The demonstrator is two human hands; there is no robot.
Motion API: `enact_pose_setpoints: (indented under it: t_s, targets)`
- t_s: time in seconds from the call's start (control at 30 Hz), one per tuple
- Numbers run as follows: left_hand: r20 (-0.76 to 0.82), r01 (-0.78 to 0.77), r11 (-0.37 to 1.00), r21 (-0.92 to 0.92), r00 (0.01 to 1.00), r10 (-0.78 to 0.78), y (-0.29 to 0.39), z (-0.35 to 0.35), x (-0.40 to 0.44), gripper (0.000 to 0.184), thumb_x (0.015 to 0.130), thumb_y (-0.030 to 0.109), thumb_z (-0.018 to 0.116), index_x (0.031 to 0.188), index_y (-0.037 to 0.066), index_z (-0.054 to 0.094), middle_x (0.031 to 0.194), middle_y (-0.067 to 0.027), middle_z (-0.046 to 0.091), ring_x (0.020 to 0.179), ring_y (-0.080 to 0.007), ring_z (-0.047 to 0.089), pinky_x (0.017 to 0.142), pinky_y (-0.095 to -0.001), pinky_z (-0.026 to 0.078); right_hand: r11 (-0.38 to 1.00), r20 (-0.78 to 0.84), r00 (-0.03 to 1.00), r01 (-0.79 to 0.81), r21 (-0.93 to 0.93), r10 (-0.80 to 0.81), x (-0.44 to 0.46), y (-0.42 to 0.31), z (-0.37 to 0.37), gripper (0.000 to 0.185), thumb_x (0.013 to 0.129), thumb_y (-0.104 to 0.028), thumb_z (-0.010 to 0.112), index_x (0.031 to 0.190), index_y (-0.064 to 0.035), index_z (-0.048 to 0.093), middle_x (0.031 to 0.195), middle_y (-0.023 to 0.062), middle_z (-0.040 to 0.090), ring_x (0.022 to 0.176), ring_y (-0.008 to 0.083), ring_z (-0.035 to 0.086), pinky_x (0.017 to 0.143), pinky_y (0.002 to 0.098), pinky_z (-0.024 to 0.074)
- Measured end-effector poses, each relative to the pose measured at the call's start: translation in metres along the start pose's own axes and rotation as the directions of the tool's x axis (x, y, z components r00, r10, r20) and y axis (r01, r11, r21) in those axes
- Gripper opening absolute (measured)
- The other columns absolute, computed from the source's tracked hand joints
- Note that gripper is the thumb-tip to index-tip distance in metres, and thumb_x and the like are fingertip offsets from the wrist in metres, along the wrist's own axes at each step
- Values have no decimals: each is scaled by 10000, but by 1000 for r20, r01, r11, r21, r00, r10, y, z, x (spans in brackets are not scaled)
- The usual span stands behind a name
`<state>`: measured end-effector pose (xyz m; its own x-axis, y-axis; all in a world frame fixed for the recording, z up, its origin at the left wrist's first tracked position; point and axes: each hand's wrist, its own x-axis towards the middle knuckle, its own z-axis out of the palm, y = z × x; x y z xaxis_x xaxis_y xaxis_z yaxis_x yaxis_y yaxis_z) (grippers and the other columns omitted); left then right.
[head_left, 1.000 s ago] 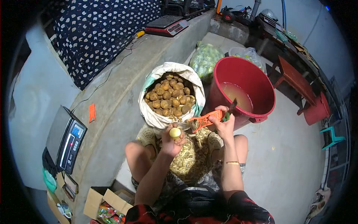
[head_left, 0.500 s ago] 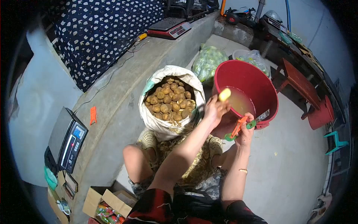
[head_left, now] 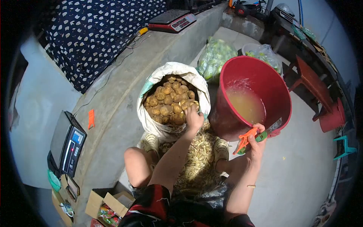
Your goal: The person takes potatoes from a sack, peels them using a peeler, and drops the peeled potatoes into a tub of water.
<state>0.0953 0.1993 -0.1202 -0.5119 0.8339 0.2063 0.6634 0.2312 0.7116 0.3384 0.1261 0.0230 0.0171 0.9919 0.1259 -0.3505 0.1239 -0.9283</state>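
Observation:
A white sack (head_left: 145, 123) with rolled edges stands open, filled with unpeeled brown potatoes (head_left: 166, 100). My left hand (head_left: 193, 118) reaches over its right side, fingers bent around a potato; the fingertips are partly hidden. My right hand (head_left: 257, 147) is closed on an orange and green peeler (head_left: 246, 139), held at the near rim of a large red bucket (head_left: 230, 121). Cloudy water (head_left: 245, 104) lies in the bucket, with a splash at its far side. Potato peelings (head_left: 196, 159) cover the floor between my feet.
Bags of green vegetables (head_left: 215, 58) stand behind the bucket, with a red stool (head_left: 312, 85) to the right. Left on the concrete ledge are a digital scale (head_left: 73, 147) and another orange tool (head_left: 91, 119). A cardboard box (head_left: 98, 204) holds bottles near my left side.
My left hand has let go of a peeled potato above the bucket and moved left into the sack. Water now splashes in the bucket. My right hand still holds the peeler.

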Motion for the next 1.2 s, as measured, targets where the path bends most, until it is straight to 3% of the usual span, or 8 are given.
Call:
enact_pose_setpoints:
  t_s: [0.17,0.37,0.5,0.6,0.9,1.03,1.1,1.2]
  targets:
    - [381,-57,989,135,925,2,26,23,-22,897,760,311,677,1471,-8,234,1481,-227,314,1383,-363,274,1130,-496,200,998,23,1000,-12,-66,13,3,-4,15,506,724,-250,862,1080,-63,553,896,-32,534,800,74,505,714,222,408]
    - [568,-180,976,126,820,78,-1,37,-7,607,783,197,610,1329,5,426,1399,-230,421,1313,-376,390,1053,-483,343,991,51,998,-25,-131,32,3,-2,26,496,720,-240,862,1071,-58,562,873,-30,533,791,76,502,716,225,407]
    - [347,-96,995,-27,932,99,-12,7,46,261,783,74,561,1038,20,577,1116,-185,604,1088,-381,550,910,-471,451,985,51,999,-2,-173,11,5,-1,28,494,721,-240,862,1069,-52,566,886,-23,539,801,81,502,723,226,406]
    - [387,-323,889,323,903,188,-15,2,59,329,790,127,608,1114,71,583,1176,-137,591,1203,-301,454,1025,-446,327,980,44,999,5,-198,4,5,-1,29,489,722,-240,861,1067,-51,568,899,-18,547,810,83,507,724,226,409]
    - [497,-385,843,376,851,167,-21,11,72,500,766,110,637,1255,54,545,1264,-153,530,1240,-316,452,1021,-442,368,985,86,995,-33,-168,48,11,5,32,401,780,-125,811,1085,-36,565,854,-18,580,765,83,541,703,235,446]
    - [394,-385,900,202,874,285,-34,-2,61,437,762,47,656,1188,16,561,1139,-176,580,1124,-354,539,935,-443,439,978,76,993,-77,-194,93,11,9,25,384,787,-114,802,1082,-43,568,834,-24,579,732,71,538,649,226,438]
    - [168,-140,920,-365,963,213,-36,-20,57,463,809,74,669,1233,-22,509,1089,-170,629,1012,-326,620,828,-405,509,958,95,990,-77,-275,107,10,9,24,362,790,-104,796,1065,-42,569,818,-25,581,713,73,537,630,229,435]
    - [436,368,401,-839,895,90,-36,-63,48,457,931,136,602,1319,-41,439,1094,-156,644,932,-266,670,769,-335,556,947,109,986,-84,-311,123,5,3,35,360,782,-89,798,1050,-28,565,805,-14,593,709,76,550,631,244,455]
